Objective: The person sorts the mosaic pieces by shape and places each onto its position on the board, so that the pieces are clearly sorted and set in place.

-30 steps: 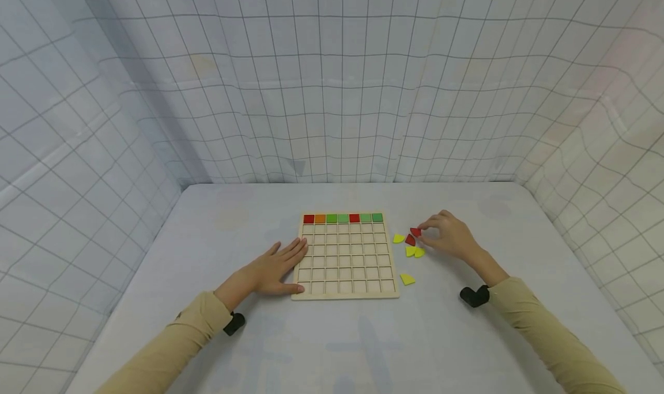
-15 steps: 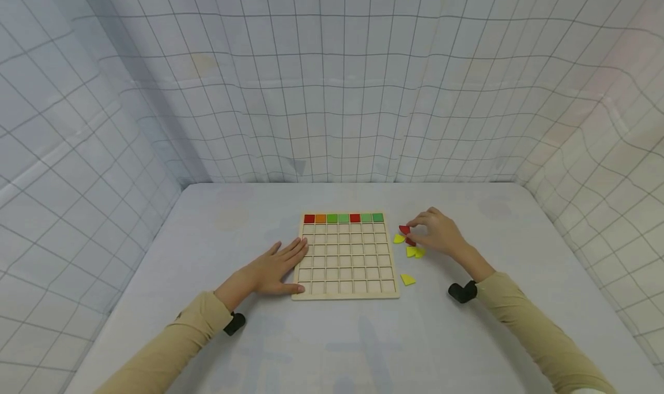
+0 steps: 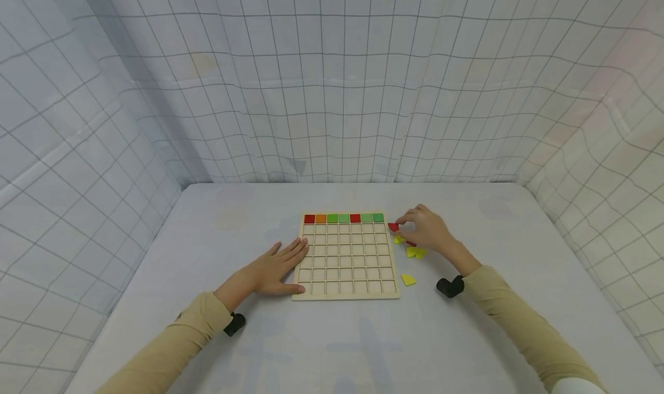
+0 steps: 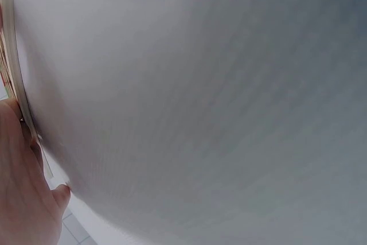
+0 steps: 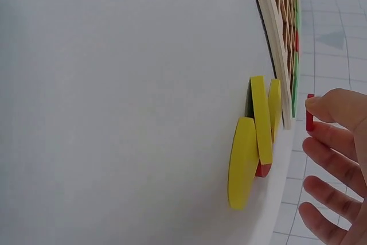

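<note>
A pale wooden grid board point(image 3: 346, 296) lies on the table, its far row filled with red, orange and green squares. My left hand point(image 3: 272, 270) rests spread on the board's left edge, fingers straight; the left wrist view catches part of that hand point(image 4: 26, 182) at its border. Thumb and index finger of my right hand point(image 3: 427, 230) pinch a red quarter-circle piece point(image 3: 393, 227) near the board's far right corner. In the right wrist view this red piece point(image 5: 310, 113) shows edge-on between the fingertips.
Yellow quarter-circle pieces point(image 3: 415, 252) lie right of the board, with another red piece point(image 3: 411, 243) partly hidden by the right hand. One yellow piece point(image 3: 408, 279) sits apart, nearer the front. White gridded curtains point(image 3: 332, 94) stand around the table.
My right hand has moved left with the red piece pinched in it, from beside the loose pieces to near the board's edge. The left hand has stayed in place.
</note>
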### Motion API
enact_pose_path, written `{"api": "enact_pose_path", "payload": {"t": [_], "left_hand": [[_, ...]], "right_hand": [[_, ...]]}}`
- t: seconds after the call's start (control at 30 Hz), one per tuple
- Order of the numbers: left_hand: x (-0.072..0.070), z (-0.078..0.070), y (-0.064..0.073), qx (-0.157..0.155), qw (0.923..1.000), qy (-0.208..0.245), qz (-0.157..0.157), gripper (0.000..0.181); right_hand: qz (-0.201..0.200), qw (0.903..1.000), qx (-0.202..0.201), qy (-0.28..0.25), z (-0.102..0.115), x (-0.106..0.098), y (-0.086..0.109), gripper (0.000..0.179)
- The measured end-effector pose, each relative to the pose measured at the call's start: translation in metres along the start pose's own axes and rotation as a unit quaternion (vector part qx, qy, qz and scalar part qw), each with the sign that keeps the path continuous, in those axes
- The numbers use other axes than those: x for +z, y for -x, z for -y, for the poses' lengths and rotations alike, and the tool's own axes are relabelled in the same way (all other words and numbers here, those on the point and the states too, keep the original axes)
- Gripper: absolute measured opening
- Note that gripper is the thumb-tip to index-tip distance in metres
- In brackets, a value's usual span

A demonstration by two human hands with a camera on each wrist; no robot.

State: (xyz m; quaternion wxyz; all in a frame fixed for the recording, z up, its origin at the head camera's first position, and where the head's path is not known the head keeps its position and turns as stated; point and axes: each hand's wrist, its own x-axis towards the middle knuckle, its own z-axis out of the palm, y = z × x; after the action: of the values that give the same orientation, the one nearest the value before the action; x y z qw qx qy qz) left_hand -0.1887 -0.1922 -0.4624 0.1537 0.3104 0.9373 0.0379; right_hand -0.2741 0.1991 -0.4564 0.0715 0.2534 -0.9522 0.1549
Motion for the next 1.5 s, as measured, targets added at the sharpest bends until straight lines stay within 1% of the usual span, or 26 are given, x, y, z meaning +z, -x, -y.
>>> {"api": "enact_pose_path", "payload": {"t": [0.2, 0.37, 0.6, 0.77, 0.97, 1.5], "left_hand": [[0.000, -0.001, 0.001, -0.001, 1.0000, 0.001, 0.002, 0.097], [0.001, -0.001, 0.001, 0.000, 1.0000, 0.003, -0.001, 0.096], [0.002, 0.000, 0.000, -0.003, 1.0000, -0.006, 0.001, 0.097], [0.002, -0.001, 0.000, -0.001, 1.0000, -0.006, -0.002, 0.097], [0.001, -0.001, 0.000, 0.003, 1.0000, -0.006, -0.004, 0.097], [0.001, -0.002, 0.001, 0.003, 1.0000, -0.003, -0.007, 0.096]], "right_hand": [[0.012, 0.9998, -0.009, -0.010, 0.005, 0.004, -0.008, 0.030], [0.029, 0.9995, -0.006, -0.012, 0.009, 0.007, -0.015, 0.029], [0.040, 0.9990, -0.009, -0.015, 0.014, 0.009, -0.023, 0.028], [0.046, 0.9989, -0.001, -0.010, 0.016, 0.011, -0.027, 0.028], [0.045, 0.9990, -0.002, -0.005, 0.017, 0.013, -0.028, 0.028], [0.034, 0.9993, -0.005, -0.013, 0.018, 0.014, -0.027, 0.027]]}}
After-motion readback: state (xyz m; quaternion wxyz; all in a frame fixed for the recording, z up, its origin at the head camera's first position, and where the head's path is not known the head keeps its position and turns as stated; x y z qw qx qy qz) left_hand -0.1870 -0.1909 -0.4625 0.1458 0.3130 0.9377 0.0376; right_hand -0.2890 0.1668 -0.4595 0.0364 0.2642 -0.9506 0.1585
